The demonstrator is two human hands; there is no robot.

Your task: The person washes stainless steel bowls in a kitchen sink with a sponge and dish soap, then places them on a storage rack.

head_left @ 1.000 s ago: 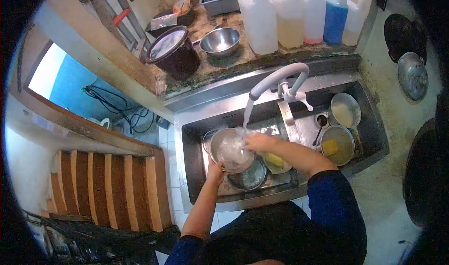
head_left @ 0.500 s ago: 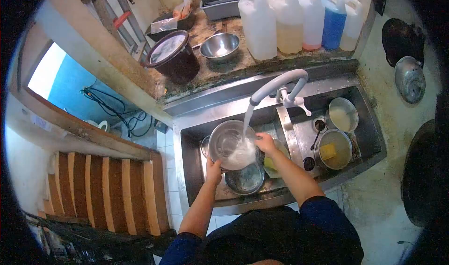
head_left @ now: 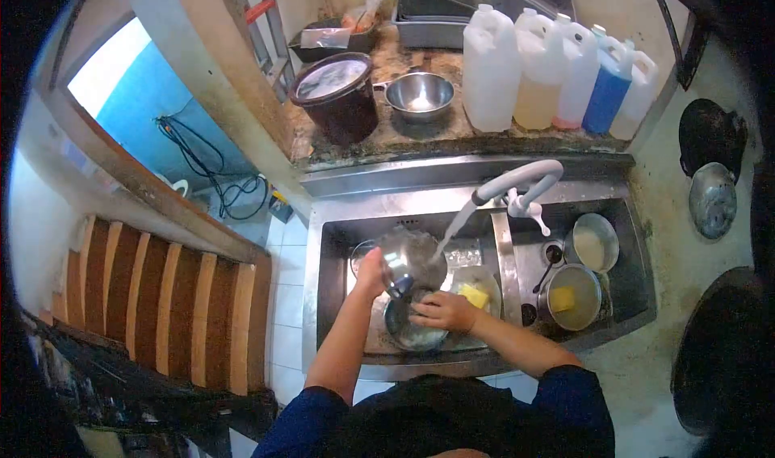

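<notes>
Under the running tap, a shiny metal bowl (head_left: 413, 252) is tipped over with its outer side facing up. My left hand (head_left: 372, 274) grips it by the left edge. Water from the grey spout (head_left: 521, 182) falls on its right side. My right hand (head_left: 446, 311) is just below the bowl, fingers stretched to the left, over a second metal bowl (head_left: 412, 338) lying in the left basin. Beside that hand, a yellow sponge (head_left: 475, 296) rests in a pale container (head_left: 489, 284).
The right basin holds two round metal pots (head_left: 596, 242), one with a yellow block (head_left: 563, 299) inside, and a dark ladle (head_left: 542, 280). Behind the sink stand several plastic jugs (head_left: 491, 70), a steel pan (head_left: 419, 94) and a brown bucket (head_left: 339, 102). Stairs (head_left: 161, 296) descend at left.
The bowl has turned from opening up to bottom up. My right hand has let go of its right rim and moved down toward me. The view has shifted slightly.
</notes>
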